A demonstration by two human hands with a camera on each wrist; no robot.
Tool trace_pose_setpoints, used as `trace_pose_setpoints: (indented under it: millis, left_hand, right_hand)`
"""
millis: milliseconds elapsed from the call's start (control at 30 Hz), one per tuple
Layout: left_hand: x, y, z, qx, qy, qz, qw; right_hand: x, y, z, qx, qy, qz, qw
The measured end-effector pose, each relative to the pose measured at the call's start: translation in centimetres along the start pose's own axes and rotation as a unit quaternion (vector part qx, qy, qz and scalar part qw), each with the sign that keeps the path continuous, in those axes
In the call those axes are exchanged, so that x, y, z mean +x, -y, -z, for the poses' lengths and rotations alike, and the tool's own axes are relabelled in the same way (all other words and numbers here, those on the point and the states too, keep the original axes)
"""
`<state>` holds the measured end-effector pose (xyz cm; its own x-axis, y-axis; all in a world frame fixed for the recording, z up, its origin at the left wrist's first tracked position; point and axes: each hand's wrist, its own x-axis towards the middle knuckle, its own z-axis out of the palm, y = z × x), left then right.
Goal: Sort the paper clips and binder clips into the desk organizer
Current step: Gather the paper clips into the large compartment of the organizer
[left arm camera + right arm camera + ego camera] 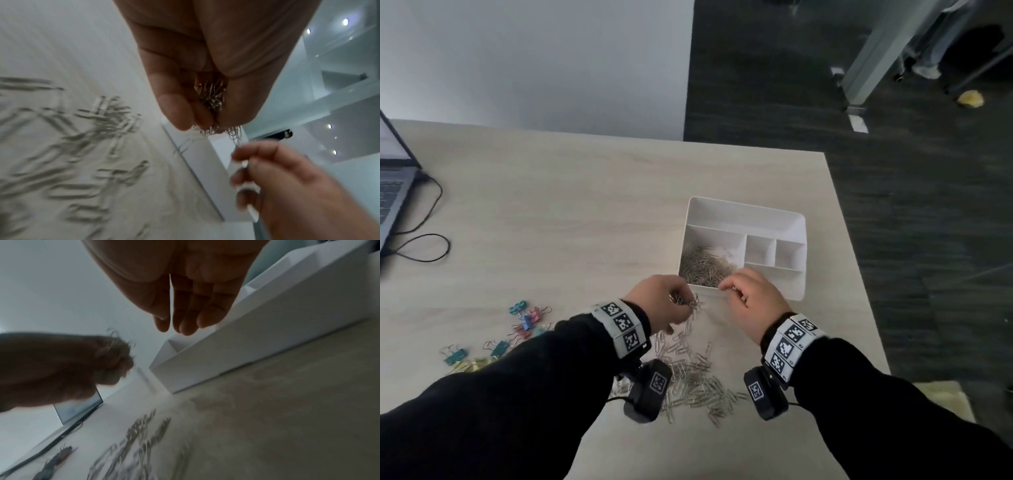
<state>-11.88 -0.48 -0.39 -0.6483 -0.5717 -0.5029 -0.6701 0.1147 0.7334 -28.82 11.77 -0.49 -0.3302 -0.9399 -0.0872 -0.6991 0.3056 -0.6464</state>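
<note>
Holding paper clips [703, 265], organizer [796, 219] compartment

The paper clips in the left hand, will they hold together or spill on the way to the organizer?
Likely to shed a few: the left hand grips a tangled bunch of paper clips, and some dangle below the fingers. They look thin and light, so hooked ones may trail along. The organizer is close, so losses should be small.

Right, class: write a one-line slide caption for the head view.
Left hand carries paper clips toward the organizer.
</note>
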Motion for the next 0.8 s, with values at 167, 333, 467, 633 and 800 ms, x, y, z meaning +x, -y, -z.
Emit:
trace_pose_setpoints:
  millis: [167, 333, 467, 633, 800]
  left_hand:
    - [3.4, -3.4, -0.3, -0.059, -0.063, -0.022, 0.996]
    - [5.3, -4.0, -0.4, -0.053, -0.084, -0.029, 0.995]
    - [4.3, -3.5, -0.3, -0.018, -0.079, -0.039, 0.996]
    - [1.5, -0.9, 0.5, 0.017, -0.113, -0.030, 0.993]
    - [-1.3, 4.3, 1.5, 0.069, -0.098, 0.034, 0.992]
  right_hand:
    - [-5.4, -2.5, -1.2, -0.012, 0.101, -0.058, 0.993]
    - [-8.5, -3.4, -2.4, -0.055, 0.210, -0.079, 0.973]
    - [-9.2, -4.3, -3.0, -0.086, 0.250, -0.078, 0.961]
    - [-9.7, -4.9, -3.6, -0.157, 0.312, -0.036, 0.936]
    - [-8.9, -3.6, -5.4, -0.172, 0.295, 0.002, 0.940]
